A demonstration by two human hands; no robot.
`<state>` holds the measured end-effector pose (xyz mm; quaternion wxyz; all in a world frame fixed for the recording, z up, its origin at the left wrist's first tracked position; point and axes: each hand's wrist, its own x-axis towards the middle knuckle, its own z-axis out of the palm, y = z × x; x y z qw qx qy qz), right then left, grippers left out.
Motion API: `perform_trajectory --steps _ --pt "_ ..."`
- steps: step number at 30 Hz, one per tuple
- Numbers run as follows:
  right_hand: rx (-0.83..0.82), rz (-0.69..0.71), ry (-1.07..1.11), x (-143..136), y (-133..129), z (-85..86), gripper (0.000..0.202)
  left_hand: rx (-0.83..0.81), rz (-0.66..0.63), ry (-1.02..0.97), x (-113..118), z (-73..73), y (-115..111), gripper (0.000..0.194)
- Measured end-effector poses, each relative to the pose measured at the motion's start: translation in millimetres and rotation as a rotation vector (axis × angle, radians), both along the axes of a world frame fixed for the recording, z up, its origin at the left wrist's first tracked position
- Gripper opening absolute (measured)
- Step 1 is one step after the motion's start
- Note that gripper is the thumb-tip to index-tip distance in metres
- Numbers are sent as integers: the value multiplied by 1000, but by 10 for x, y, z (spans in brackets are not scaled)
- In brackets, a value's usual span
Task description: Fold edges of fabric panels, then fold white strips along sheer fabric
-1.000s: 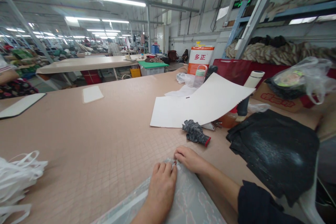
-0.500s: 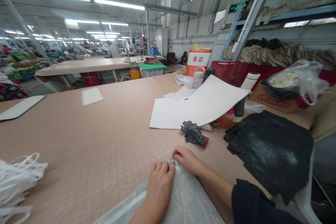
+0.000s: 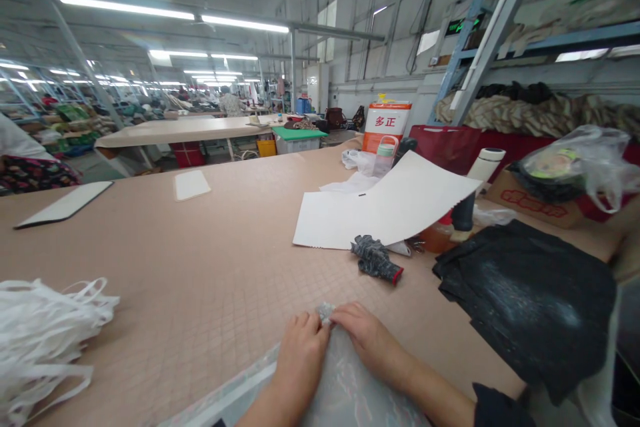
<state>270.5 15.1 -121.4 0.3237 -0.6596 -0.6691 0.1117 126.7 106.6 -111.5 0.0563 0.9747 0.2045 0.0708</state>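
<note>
A large clear plastic bag (image 3: pixel 350 373) with something patterned inside lies at the table's near edge. Its gathered end (image 3: pixel 326 311) pokes up between my two hands. My left hand (image 3: pixel 303 350) is closed on the gathered plastic from the left. From the right, my right hand (image 3: pixel 364 337) pinches the same bunched part, its fingertips meeting those of the left. Just beyond the hands lies a dark grey knitted glove (image 3: pixel 375 259) with a red cuff. Whatever is tied or twisted at the bag's neck is mostly hidden by the fingers.
Behind the glove a large white sheet (image 3: pixel 340 220) curls up at its right. Black sheets (image 3: pixel 530 300) lie at right, near a white-capped bottle (image 3: pixel 487 167). White straps (image 3: pixel 45 333) are heaped at left. White panels (image 3: pixel 192 185) lie farther back. Another person (image 3: pixel 30 153) is at far left.
My right hand has come down and in to meet the bunched plastic, close against my left. The view has swung slightly left, so the surroundings appear shifted right.
</note>
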Motion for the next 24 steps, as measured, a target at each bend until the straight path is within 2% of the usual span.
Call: perform_trajectory --steps 3,6,11,14,21,24 --pt "-1 64 -172 -36 -49 -21 26 42 -42 50 -102 12 -11 22" --pt "-19 90 -303 -74 -82 -52 29 -14 -15 82 -282 59 24 19" --pt "-29 91 -441 -154 -108 -57 42 -61 29 136 -665 154 80 18" --pt "-2 81 -463 -194 -119 -47 43 -106 51 134 -879 204 104 21" --pt "-83 -39 -448 -300 -31 57 28 -354 213 45 -1230 241 228 25" --pt "3 -127 -525 -445 45 35 28 -350 229 18 -1265 219 215 25"
